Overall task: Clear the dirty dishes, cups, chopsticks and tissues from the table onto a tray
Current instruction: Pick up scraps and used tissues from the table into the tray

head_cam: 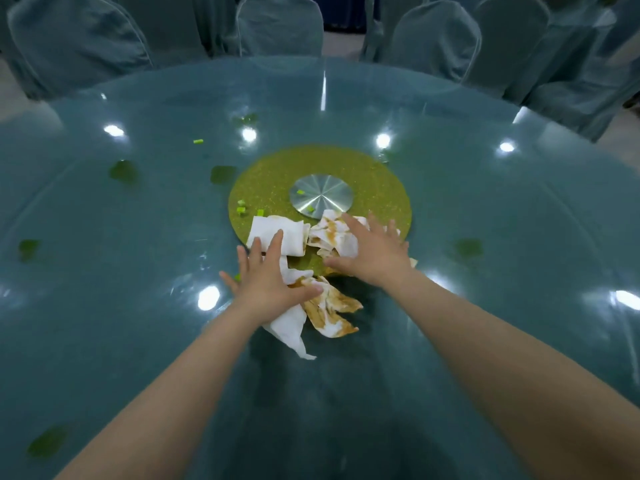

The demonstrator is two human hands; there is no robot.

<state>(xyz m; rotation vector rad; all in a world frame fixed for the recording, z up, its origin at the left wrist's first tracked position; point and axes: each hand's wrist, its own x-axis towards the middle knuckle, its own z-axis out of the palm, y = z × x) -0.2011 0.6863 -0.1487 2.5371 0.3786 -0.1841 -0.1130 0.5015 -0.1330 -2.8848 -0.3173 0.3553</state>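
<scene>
Round glass surface [485, 237], teal underneath, glossy with bright spots of reflected ceiling light. Greenish-gold disc [374, 174] at the centre, with a silver metal hub [321, 198]. Ringed at the far edge by chairs [76, 43] in teal fabric covers. Pale floor [341, 43] between them.

1. We see our two forearms bare, with no sleeves on them.
2. Our left hand [268, 280] and right hand [372, 252] wear no gloves.
3. We notice no rings, no watch.
</scene>
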